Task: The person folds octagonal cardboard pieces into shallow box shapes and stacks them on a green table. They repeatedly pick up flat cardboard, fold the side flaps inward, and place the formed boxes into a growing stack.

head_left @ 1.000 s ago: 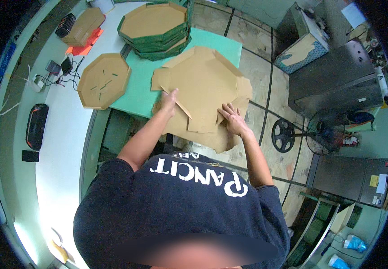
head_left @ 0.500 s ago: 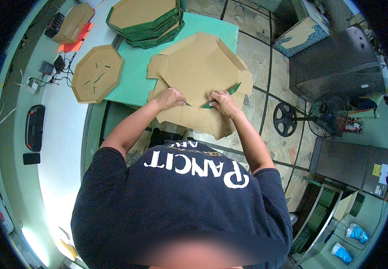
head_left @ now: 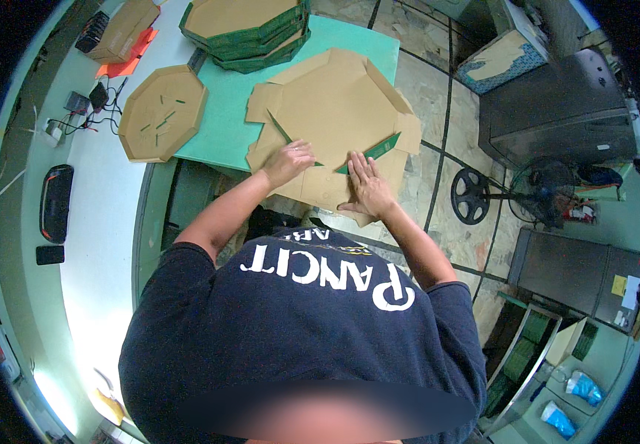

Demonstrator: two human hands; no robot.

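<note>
Cardboard under both my palms right now: my left hand sits curled on the flat box blank just above the middle of the frame, fingers bunched together and bent down onto the near flap, pinching at the fold as far as I can see. My right hand lies just beside it, to the right, fingers straight and pressed side by side, flat on the same flap. A green strip of the blank's printed side shows at a folded edge touching my right fingertips. The blank itself spreads over the near right corner of the green table top and hangs past its edge toward me, over the tiled floor.

Up at the top centre, a stack of folded green-sided octagonal boxes rests on that table. Left of the blank, well apart from my hands, one brown octagonal lid lies flat, overlapping the table's left edge and the white counter. A small brown carton sits in the upper left. Off to the right on the floor stands a fan
</note>
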